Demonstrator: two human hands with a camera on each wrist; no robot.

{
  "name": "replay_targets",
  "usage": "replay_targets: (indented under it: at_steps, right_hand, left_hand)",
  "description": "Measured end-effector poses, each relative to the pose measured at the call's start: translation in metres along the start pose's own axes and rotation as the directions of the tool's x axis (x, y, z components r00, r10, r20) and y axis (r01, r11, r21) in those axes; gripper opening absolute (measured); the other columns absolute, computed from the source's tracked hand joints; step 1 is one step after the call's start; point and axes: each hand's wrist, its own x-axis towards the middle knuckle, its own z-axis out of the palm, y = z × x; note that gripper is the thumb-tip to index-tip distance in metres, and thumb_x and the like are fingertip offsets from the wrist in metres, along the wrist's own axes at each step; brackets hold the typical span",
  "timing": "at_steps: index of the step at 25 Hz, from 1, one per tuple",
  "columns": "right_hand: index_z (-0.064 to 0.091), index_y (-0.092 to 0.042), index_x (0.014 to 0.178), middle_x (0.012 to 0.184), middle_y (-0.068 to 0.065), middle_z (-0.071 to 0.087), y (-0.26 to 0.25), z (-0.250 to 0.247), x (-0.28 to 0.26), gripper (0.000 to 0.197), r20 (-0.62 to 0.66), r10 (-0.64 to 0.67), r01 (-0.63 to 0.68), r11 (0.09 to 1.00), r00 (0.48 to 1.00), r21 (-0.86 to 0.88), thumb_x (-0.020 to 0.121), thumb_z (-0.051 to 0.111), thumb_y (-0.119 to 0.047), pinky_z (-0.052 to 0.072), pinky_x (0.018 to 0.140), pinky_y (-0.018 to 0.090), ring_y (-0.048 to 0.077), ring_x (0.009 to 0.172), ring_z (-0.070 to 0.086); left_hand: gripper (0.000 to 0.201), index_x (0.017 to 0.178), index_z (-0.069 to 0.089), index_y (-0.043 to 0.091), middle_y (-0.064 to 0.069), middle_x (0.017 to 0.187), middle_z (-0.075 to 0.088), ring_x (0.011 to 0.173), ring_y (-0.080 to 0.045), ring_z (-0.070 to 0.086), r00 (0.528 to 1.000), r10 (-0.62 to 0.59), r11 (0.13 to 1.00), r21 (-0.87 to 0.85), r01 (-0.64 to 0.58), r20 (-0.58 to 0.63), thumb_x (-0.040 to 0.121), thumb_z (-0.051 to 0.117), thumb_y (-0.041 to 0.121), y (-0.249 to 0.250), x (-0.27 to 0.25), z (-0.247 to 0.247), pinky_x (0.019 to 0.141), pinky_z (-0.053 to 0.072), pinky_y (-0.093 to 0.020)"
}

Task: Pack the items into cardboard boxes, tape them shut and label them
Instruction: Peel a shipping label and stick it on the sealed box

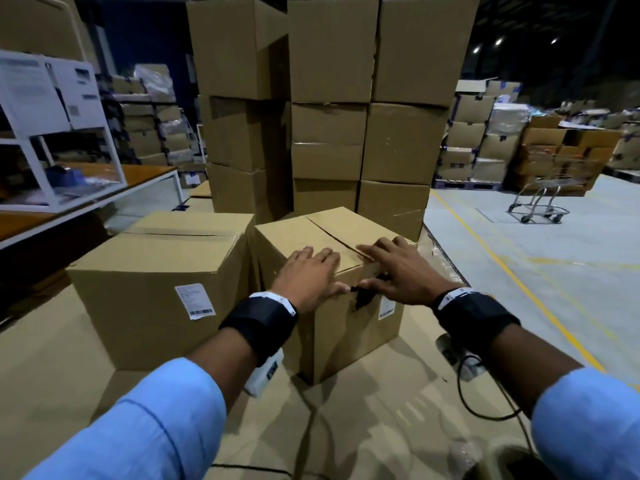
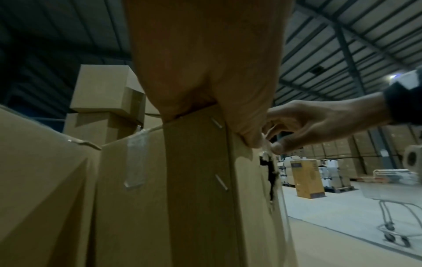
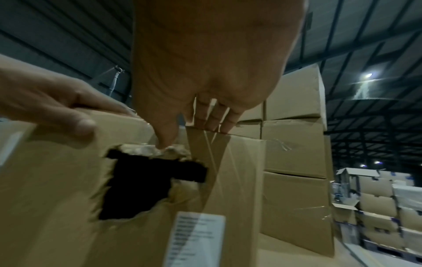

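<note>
Since a ragged hole (image 1: 363,296) is torn in its near side, the box (image 1: 346,327) is best held at its stiff corners. Both grips, left hand (image 1: 308,277) and right hand (image 1: 398,271), are laid flat with fingers straight on the top flaps, nothing clasped. Weight cannot be told.

Person, 2 arms in view. Light blue sleeves (image 1: 145,424), pushed up the forearms. 1 broad black wrist strap (image 1: 258,329) per arm, each with a white tag; a black cable (image 1: 474,403) trails from the right one.
</note>
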Motion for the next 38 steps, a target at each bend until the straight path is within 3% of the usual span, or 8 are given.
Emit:
replay_targets:
  at_steps: [2,5,8,13,20,28,32,38]
  right_hand:
    - [0.043,-0.023,0.148,0.135,0.004,0.049,0.016,-0.011,0.001,0.069,0.025,-0.027,0.027,1.000,0.999,0.012,0.089,0.066,-0.050,0.044,0.097,0.043,0.021,0.110,0.040]
    - [0.047,-0.024,0.143,0.145,0.005,0.048,0.030,-0.012,-0.001,0.058,0.067,-0.017,0.016,1.000,0.998,0.022,0.091,0.065,-0.043,0.039,0.107,0.047,0.031,0.130,0.042]
    - [0.046,-0.024,0.136,0.131,0.006,0.053,0.021,0.002,-0.006,0.047,0.016,-0.032,0.031,0.994,0.999,0.105,0.096,0.051,-0.047,0.042,0.101,0.047,0.033,0.119,0.049]
    - [0.043,-0.028,0.146,0.112,0.005,0.040,-0.010,0.009,-0.010,0.065,-0.047,-0.015,0.017,0.999,0.999,0.050,0.093,0.032,-0.064,0.042,0.090,0.038,0.022,0.100,0.040]
    - [0.044,-0.029,0.146,0.104,0.001,0.030,-0.028,0.000,-0.017,0.067,-0.031,0.074,-0.074,0.997,0.997,0.022,0.094,0.024,-0.066,0.043,0.088,0.039,0.019,0.096,0.036]
    - [0.045,-0.027,0.146,0.148,0.005,0.044,-0.034,0.001,-0.013,0.069,0.042,0.070,-0.074,0.993,0.997,0.087,0.093,0.023,-0.065,0.034,0.110,0.048,0.031,0.130,0.035]
    - [0.045,-0.027,0.146,0.148,0.004,0.045,-0.046,0.002,-0.011,0.060,0.026,0.085,-0.087,0.993,0.996,0.076,0.096,0.032,-0.055,0.036,0.108,0.047,0.031,0.129,0.034]
    - [0.046,-0.025,0.146,0.144,0.004,0.047,-0.057,0.001,-0.017,0.065,-0.007,0.079,-0.079,0.996,0.997,0.032,0.097,0.023,-0.060,0.038,0.104,0.045,0.030,0.124,0.036]
  left_hand:
    - [0.065,0.153,0.032,0.019,-0.007,0.161,0.033,0.148,-0.032,0.026,0.999,0.036,0.997,-0.065,-0.035,0.013,0.100,0.047,0.055,-0.013,-0.003,-0.006,0.119,0.024,-0.044]
    - [0.062,0.154,0.030,0.023,-0.009,0.160,0.034,0.149,-0.029,0.024,0.998,0.025,0.986,-0.168,-0.014,0.062,0.101,0.052,0.045,-0.042,-0.012,-0.013,0.118,0.025,-0.042]
    - [0.062,0.156,0.027,0.028,-0.008,0.165,0.025,0.152,-0.027,0.017,0.997,0.029,0.979,-0.201,-0.014,0.073,0.101,0.053,0.040,-0.067,-0.020,-0.010,0.121,0.018,-0.043]
    - [0.061,0.159,0.021,0.028,0.008,0.167,0.013,0.155,-0.022,0.007,0.996,0.082,0.979,-0.188,-0.074,0.038,0.105,0.049,0.027,-0.075,-0.025,-0.006,0.123,0.007,-0.040]
    - [0.073,0.159,0.013,0.031,-0.004,0.169,0.006,0.154,-0.031,0.006,0.998,0.045,0.999,-0.003,-0.045,0.049,0.100,0.049,0.052,-0.070,-0.024,0.001,0.123,0.008,-0.047]
    - [0.055,0.152,0.032,0.021,-0.007,0.162,0.030,0.148,-0.028,0.027,0.993,0.050,0.999,0.022,-0.048,-0.108,0.104,0.045,0.042,-0.069,-0.035,0.003,0.122,0.022,-0.044]
    - [0.056,0.152,0.033,0.021,-0.006,0.161,0.031,0.147,-0.027,0.029,0.992,0.043,0.999,0.006,-0.043,-0.120,0.103,0.048,0.042,-0.078,-0.042,0.001,0.121,0.022,-0.044]
    - [0.054,0.152,0.033,0.021,-0.005,0.160,0.032,0.146,-0.027,0.029,0.989,0.046,0.999,0.001,-0.046,-0.141,0.104,0.047,0.042,-0.083,-0.049,0.003,0.121,0.023,-0.045]
